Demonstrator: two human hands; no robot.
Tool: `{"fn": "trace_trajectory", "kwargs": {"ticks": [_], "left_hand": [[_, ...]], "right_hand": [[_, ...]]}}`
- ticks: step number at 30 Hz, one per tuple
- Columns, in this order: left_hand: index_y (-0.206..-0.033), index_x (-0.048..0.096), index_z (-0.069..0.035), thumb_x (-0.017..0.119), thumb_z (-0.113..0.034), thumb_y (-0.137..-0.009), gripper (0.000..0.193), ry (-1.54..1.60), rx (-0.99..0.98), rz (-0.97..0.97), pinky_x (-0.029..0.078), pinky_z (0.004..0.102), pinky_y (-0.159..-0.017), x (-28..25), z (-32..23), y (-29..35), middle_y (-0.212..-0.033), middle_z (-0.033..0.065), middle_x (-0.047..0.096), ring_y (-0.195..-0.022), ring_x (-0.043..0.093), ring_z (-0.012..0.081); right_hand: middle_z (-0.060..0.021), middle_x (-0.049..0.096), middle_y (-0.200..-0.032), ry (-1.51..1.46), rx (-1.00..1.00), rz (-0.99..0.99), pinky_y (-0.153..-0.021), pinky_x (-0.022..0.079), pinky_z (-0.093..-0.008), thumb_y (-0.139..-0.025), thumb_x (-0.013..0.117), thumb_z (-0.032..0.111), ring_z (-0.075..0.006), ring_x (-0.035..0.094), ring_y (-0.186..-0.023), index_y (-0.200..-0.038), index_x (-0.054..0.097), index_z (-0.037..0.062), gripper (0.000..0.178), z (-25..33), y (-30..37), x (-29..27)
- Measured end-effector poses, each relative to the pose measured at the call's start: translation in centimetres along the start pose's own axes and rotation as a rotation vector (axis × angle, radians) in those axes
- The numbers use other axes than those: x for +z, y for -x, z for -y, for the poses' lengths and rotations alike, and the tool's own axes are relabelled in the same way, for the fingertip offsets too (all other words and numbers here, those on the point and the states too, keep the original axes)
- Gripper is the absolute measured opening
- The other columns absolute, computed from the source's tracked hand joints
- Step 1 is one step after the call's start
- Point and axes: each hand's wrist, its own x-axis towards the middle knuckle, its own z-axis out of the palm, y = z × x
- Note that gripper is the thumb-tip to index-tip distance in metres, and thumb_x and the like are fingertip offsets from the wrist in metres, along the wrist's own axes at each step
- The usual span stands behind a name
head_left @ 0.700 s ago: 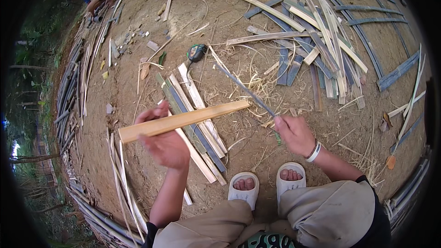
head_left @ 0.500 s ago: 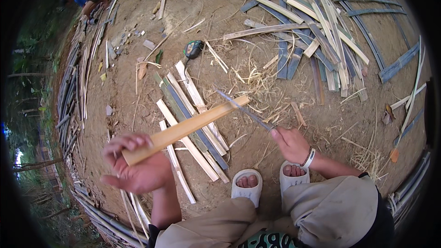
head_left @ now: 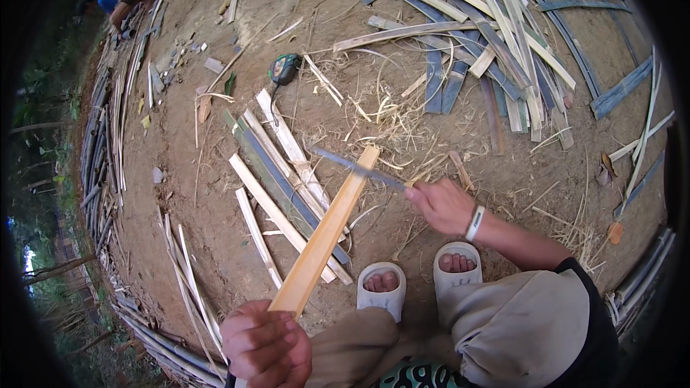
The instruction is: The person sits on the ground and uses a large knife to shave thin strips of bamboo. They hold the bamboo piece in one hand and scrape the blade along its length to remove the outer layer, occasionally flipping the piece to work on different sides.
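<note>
Two hands, both closed: left hand (head_left: pixel 266 345) has its grip round the near end of a pale bamboo strip (head_left: pixel 320 255), right hand (head_left: pixel 445 206) a full grip on a knife (head_left: pixel 338 159), thin grey blade across the strip's far end. Strip long, flat, smooth-looking, above dirt ground (head_left: pixel 180 151). Curly shavings (head_left: pixel 399 126) beyond; shaving looks underway, remainder can't tell. Rough split strips (head_left: pixel 269 203) alongside, some dark-skinned.
</note>
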Motion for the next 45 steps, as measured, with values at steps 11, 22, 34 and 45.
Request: {"fn": "trace_trajectory", "kwargs": {"ticks": [11,22,34,45], "left_hand": [[-0.072,0.040,-0.011,0.031,-0.041,-0.107,0.047,-0.038,0.019,-0.024,0.037,0.0262,-0.034,-0.3,-1.2,1.2,-0.050,0.0042,0.045,-0.037,0.046,0.0169],[-0.072,0.041,-0.012,0.033,-0.041,-0.106,0.046,-0.013,0.087,-0.009,0.038,0.0257,-0.034,0.1,-0.8,1.7,-0.050,0.0037,0.047,-0.040,0.048,0.0166],[-0.069,0.040,-0.011,0.031,-0.041,-0.107,0.049,-0.048,0.050,0.106,0.039,0.0264,-0.035,-0.7,-1.3,1.4,-0.054,0.0046,0.050,-0.042,0.049,0.0171],[-0.070,0.039,-0.008,0.035,-0.036,-0.107,0.047,-0.119,0.055,0.039,0.043,0.0280,-0.039,-0.7,-0.1,1.9,-0.056,0.0056,0.048,-0.044,0.050,0.0185]], "right_hand": [[-0.0202,0.060,-0.062,0.060,-0.040,0.141,-0.063,0.051,-0.0534,-0.102,0.042,0.044,-0.0428,0.063,-0.063,-0.085,0.060,0.0043,0.047,3.4,-0.1,-2.3],[-0.0190,0.060,-0.061,0.091,-0.017,0.055,-0.059,0.051,-0.0524,-0.102,0.042,0.043,-0.0417,0.063,-0.061,-0.090,0.063,0.0063,0.044,2.2,-0.1,-1.2],[-0.0226,0.061,-0.063,0.217,0.087,0.149,-0.065,0.052,-0.0533,-0.103,0.037,0.045,-0.0414,0.065,-0.064,-0.089,0.063,0.0023,0.052,0.4,-1.2,-2.4],[-0.0238,0.061,-0.065,0.089,0.068,0.087,-0.065,0.051,-0.0530,-0.102,0.040,0.045,-0.0447,0.063,-0.065,-0.086,0.061,0.0013,0.051,-0.8,-0.3,-1.4]]}}
